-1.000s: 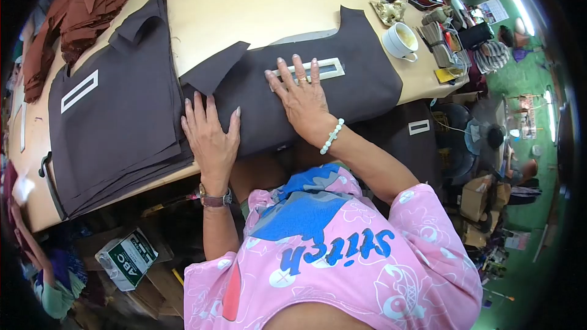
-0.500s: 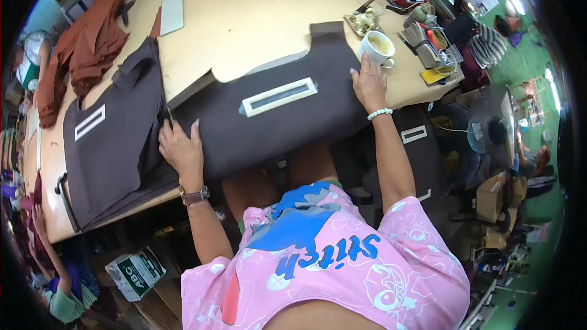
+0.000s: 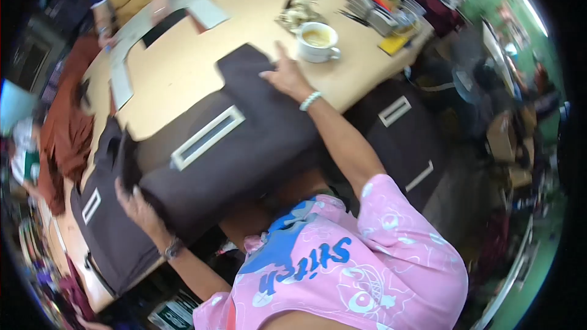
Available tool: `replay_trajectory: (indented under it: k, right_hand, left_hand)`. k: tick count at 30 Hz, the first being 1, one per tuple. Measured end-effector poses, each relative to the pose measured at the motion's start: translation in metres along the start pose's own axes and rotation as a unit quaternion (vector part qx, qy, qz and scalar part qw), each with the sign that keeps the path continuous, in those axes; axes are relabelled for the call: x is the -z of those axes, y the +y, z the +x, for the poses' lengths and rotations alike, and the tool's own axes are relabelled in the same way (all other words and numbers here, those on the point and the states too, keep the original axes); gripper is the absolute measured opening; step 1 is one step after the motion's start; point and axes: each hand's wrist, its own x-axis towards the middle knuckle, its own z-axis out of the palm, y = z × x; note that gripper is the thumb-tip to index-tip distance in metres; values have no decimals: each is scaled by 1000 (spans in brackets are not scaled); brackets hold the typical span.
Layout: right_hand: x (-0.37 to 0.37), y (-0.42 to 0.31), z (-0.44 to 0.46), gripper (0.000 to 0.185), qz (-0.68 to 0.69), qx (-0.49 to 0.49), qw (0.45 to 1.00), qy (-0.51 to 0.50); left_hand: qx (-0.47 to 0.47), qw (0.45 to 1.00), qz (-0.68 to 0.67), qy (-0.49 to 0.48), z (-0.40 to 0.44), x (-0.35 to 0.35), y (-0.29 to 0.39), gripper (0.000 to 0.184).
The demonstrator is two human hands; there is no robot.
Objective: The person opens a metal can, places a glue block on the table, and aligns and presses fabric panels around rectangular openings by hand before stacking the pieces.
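A dark brown fabric panel lies in front of me, hanging over the table's near edge. On it rests a cream rectangular frame with a slot. My right hand, wearing a pale bead bracelet, is at the panel's right end, thumb and index finger apart. At the left end is my left hand, slightly blurred, its fingers spread against the cloth. The panel's left edge stands raised against a second dark piece, which bears a white frame.
A white cup of drink stands just beyond my right hand. Past it are a holder of tools and a yellow pad. Across the table, a person's hands touch a pale template. Rust-coloured cloth hangs at left.
The panel has shifted left, away from the cup, and its left edge has bunched up by the second piece. Both hands moved with it. My view has turned, showing more of the person opposite.
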Motion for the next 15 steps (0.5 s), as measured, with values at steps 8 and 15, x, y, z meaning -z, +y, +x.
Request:
replay_trajectory:
  k: [8, 15]
  right_hand:
    - [98, 15, -70, 80, 220, 122, 963, 98]
    - [288, 136, -247, 66, -135, -88, 952, 260]
  left_hand:
    - [143, 965, -214, -58, -38, -12, 112, 55]
    - [177, 842, -179, -478, -119, -126, 121, 57]
